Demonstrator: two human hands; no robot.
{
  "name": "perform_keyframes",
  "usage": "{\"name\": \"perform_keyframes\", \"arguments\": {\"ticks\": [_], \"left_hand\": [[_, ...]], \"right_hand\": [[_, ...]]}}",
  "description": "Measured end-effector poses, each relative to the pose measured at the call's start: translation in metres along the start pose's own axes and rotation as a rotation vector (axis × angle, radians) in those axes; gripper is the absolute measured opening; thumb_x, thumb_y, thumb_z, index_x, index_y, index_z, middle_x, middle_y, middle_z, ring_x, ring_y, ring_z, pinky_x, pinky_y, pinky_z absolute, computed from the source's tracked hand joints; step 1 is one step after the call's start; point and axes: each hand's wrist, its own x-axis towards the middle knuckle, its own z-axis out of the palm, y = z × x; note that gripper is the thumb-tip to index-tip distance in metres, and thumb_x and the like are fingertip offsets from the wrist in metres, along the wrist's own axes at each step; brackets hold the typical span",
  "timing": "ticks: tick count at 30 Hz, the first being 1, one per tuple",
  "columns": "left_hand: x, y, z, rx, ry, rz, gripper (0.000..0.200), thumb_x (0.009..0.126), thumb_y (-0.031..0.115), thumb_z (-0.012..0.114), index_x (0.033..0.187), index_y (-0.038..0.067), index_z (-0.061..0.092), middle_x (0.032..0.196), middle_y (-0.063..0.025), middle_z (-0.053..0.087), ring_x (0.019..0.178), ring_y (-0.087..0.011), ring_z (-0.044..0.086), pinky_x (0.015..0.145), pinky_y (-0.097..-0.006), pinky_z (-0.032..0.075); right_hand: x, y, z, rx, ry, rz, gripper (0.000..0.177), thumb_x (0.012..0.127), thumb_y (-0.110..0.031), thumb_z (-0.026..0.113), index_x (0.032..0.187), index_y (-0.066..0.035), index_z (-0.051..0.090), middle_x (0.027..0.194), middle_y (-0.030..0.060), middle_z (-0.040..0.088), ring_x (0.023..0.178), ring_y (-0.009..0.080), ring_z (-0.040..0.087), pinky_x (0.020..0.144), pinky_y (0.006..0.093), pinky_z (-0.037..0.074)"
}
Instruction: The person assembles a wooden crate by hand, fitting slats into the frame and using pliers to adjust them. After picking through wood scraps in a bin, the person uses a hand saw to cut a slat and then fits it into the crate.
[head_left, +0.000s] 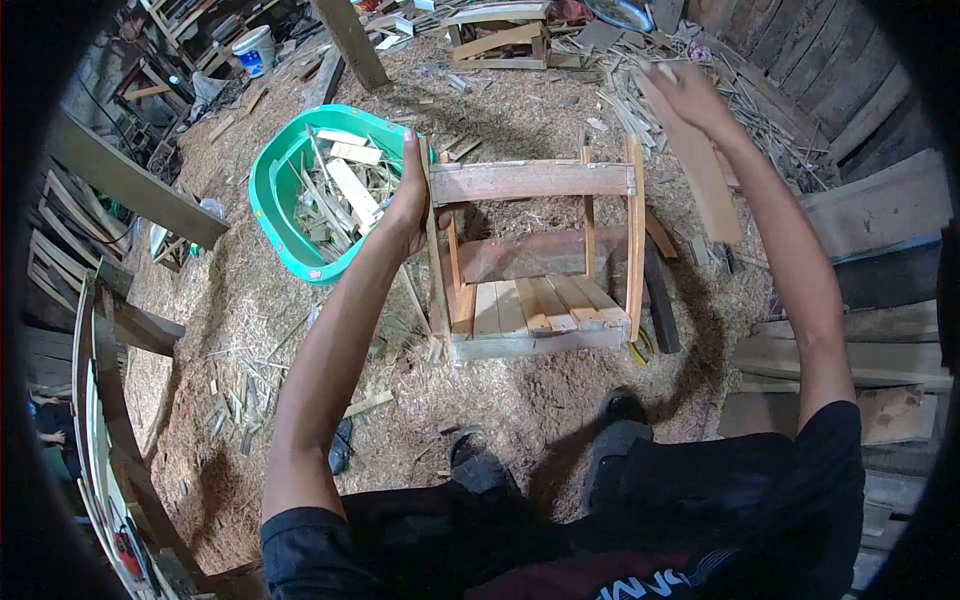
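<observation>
A small slatted wooden crate (540,345) with open upper sides stands on the ground in front of my feet. My left hand (408,200) is closed round its upper left corner, thumb pointing up and fingers partly hidden behind the post. Out to the right and raised, my right hand (690,100) grips a flat wooden board (705,185) near its upper end. The board slants downward, apart from the crate. Close to my left hand, a green plastic tub (262,200) holds many wood offcuts (352,192).
Wood shavings cover the ground. A post (350,45) rises beyond the tub, and a slanting beam (140,185) crosses at left. Another wooden crate (500,35) sits at the back. Stacked boards (850,345) line the right side. A dark wooden bar (660,300) lies beside the crate.
</observation>
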Motion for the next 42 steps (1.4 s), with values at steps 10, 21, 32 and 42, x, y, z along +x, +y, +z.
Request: {"name": "perform_keyframes", "arguments": {"ticks": [10,21,32,42], "left_hand": [[-0.033,0.023,0.029,-0.268,0.148,0.052,0.061,0.1,0.059,0.031,0.118,0.005,0.054,0.109,-0.0134,0.062,0.099,-0.0254,0.062,0.093,-0.0409,0.048],[-0.029,-0.018,0.008,-0.223,-0.044,0.464,0.042,0.096,0.02,0.055,0.132,0.005,0.041,0.119,-0.0072,0.057,0.108,-0.0173,0.057,0.096,-0.0351,0.044],[-0.018,-0.019,0.011,-0.252,0.02,0.44,0.048,0.097,0.019,0.055,0.138,0.002,0.036,0.125,-0.0124,0.057,0.115,-0.0213,0.056,0.1,-0.036,0.043],[-0.024,-0.015,0.016,-0.199,0.098,0.407,0.046,0.099,0.02,0.052,0.138,0.003,0.036,0.128,-0.0135,0.054,0.118,-0.0224,0.054,0.102,-0.0379,0.042]], "right_hand": [[-0.018,-0.157,0.123,-0.02,-0.355,-0.757,0.044,0.098,-0.044,0.049,0.084,-0.005,0.066,0.076,0.0159,0.065,0.066,0.0335,0.064,0.062,0.0433,0.051],[-0.03,-0.165,0.169,-0.179,-0.028,-0.954,0.032,0.099,-0.031,0.045,0.091,-0.008,0.066,0.074,0.0147,0.065,0.072,0.034,0.068,0.062,0.0443,0.056],[-0.046,-0.035,0.03,-0.137,-0.064,-0.709,0.057,0.093,-0.048,0.058,0.128,-0.004,0.053,0.12,0.0151,0.058,0.114,0.0295,0.055,0.096,0.0437,0.045],[-0.084,-0.003,0.044,-0.077,-0.24,-0.566,0.077,0.07,-0.032,0.082,0.131,0.001,0.051,0.131,0.0186,0.051,0.125,0.0337,0.046,0.108,0.0438,0.036]]}}
